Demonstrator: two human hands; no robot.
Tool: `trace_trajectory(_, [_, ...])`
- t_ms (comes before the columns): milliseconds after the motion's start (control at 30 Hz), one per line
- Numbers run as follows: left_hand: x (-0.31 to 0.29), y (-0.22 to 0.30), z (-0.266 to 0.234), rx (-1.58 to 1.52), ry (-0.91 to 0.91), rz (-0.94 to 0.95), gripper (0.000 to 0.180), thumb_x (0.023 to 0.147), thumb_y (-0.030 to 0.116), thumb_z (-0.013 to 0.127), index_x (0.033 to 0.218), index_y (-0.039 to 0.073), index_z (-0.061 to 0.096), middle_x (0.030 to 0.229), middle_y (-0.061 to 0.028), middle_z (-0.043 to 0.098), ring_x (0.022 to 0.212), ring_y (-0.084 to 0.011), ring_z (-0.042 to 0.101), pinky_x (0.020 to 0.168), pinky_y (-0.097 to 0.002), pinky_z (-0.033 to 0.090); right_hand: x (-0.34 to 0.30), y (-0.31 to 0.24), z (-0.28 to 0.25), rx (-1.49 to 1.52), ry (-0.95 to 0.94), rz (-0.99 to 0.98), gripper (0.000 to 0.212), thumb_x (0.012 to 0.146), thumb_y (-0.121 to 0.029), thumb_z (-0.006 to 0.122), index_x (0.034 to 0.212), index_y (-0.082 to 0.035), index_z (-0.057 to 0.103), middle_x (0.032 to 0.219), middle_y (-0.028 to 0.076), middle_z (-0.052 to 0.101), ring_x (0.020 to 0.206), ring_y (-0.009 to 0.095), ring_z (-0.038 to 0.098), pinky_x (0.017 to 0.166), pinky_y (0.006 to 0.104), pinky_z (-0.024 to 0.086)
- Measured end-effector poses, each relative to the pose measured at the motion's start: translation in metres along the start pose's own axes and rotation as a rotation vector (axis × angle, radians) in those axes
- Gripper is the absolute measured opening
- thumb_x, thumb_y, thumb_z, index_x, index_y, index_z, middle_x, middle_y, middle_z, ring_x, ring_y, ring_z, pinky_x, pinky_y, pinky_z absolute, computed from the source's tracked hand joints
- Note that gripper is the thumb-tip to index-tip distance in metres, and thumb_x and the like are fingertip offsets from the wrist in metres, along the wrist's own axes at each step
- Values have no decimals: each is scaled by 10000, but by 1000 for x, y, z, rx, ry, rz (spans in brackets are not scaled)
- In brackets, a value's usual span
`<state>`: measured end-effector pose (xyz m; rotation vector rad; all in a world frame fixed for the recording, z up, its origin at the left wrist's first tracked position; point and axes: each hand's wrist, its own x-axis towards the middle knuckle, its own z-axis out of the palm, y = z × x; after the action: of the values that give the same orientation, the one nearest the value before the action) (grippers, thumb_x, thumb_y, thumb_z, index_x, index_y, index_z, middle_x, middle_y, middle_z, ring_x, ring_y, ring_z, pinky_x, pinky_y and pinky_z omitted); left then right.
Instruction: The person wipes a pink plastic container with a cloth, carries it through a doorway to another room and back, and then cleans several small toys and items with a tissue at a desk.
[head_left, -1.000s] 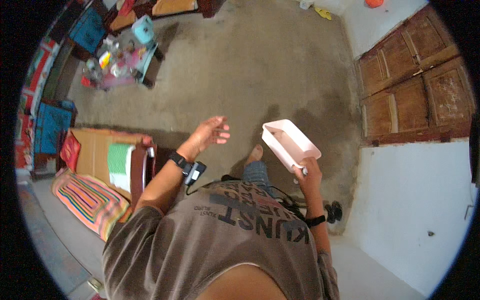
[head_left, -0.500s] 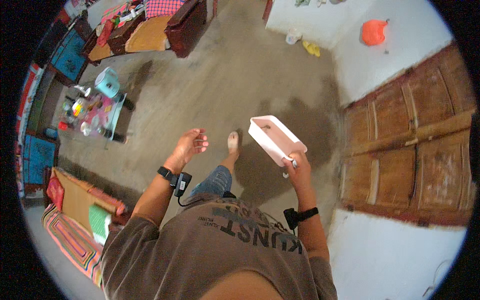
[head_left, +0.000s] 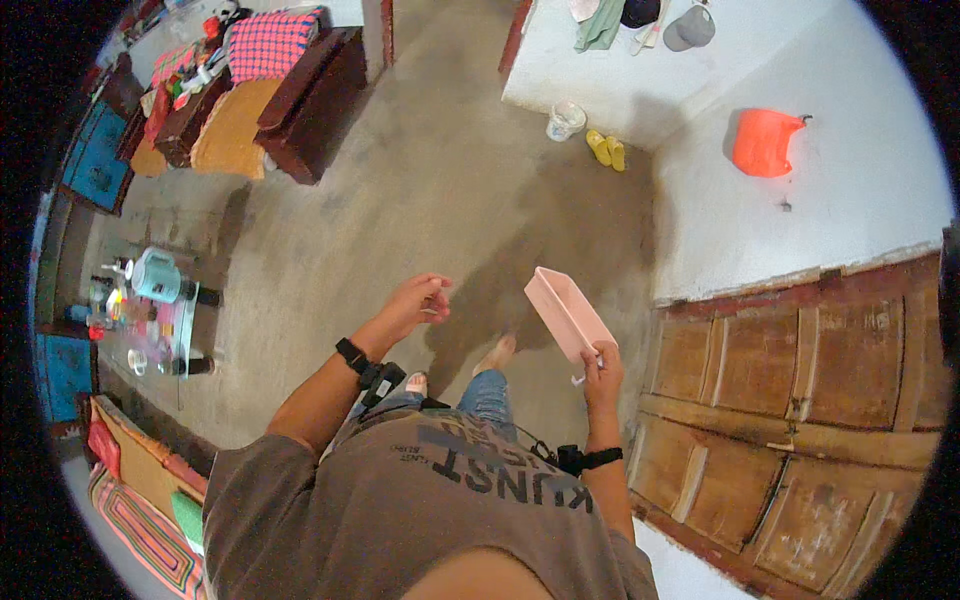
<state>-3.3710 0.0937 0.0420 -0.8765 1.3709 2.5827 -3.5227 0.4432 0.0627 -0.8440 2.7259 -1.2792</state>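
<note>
My right hand (head_left: 602,375) grips the near end of a pale pink, oblong plastic storage bin (head_left: 566,316). The bin is tilted, with its long side toward me, and from this angle most of its inside is hidden. A small white piece shows beside the gripping fingers; what it is I cannot make out. Out over the floor, my left hand (head_left: 414,304) holds nothing, its fingers loosely bent and apart. It touches nothing.
A glass-topped table (head_left: 185,335) with a light blue jug (head_left: 157,275) stands at left. A dark wooden sofa (head_left: 313,110) is farther back. A white bucket (head_left: 566,121) and yellow slippers (head_left: 606,150) lie by the far wall. Wooden doors (head_left: 780,400) line the right.
I have stepped forward, so the table, sofa and slippers sit nearer. The bin has tilted and its inside shows less. My left hand has come inward, its fingers more bent.
</note>
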Motion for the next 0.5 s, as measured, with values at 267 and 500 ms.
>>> trace_trajectory(267, [182,125,35,52,215,-52,297,1002,291,473,1176,66,560,851,-14,606,835,-158,612,727,-307,490,270,102,34,124,-31,75,220,940,-224,565,908,-7,571,869,132,551,821,272,528,731,338,427])
trace_trajectory(500, [324,213,72,-4,200,-90,304,1001,282,477,1186,55,557,854,-19,606,828,-156,605,734,-311,484,519,179,70,87,-162,20,216,928,-218,586,957,-4,577,946,153,586,895,300,578,782,366,460])
